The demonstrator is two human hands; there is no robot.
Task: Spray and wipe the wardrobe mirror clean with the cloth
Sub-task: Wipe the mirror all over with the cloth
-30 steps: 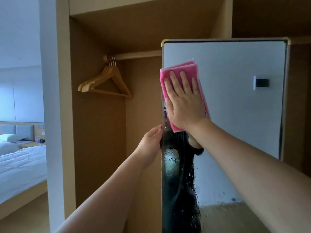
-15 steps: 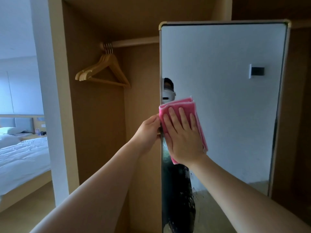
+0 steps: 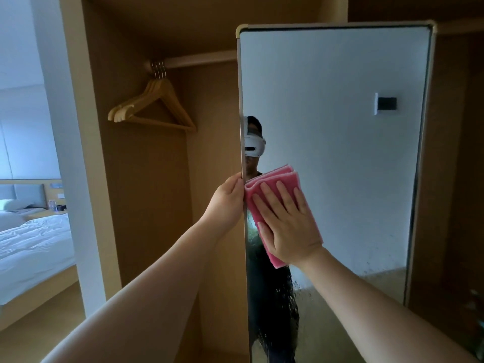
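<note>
The mirror [image 3: 340, 166] glass lies open above and right of the cloth [image 3: 277, 176], the left hand [image 3: 227, 203] gripping the mirror's left edge just beside the cloth blocks that side, and the wardrobe bay further left holds only hangers [image 3: 157, 106] high on the rail [image 3: 201, 59].

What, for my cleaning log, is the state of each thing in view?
mirror: upright, upper part clear, droplets on the lower part.
pink cloth: folded, pressed flat against the mirror.
right hand: flat, straight fingers pressing the pink cloth.
left hand: gripping the mirror's left edge.
hangers: bare, hanging bunched on the rail.
</note>
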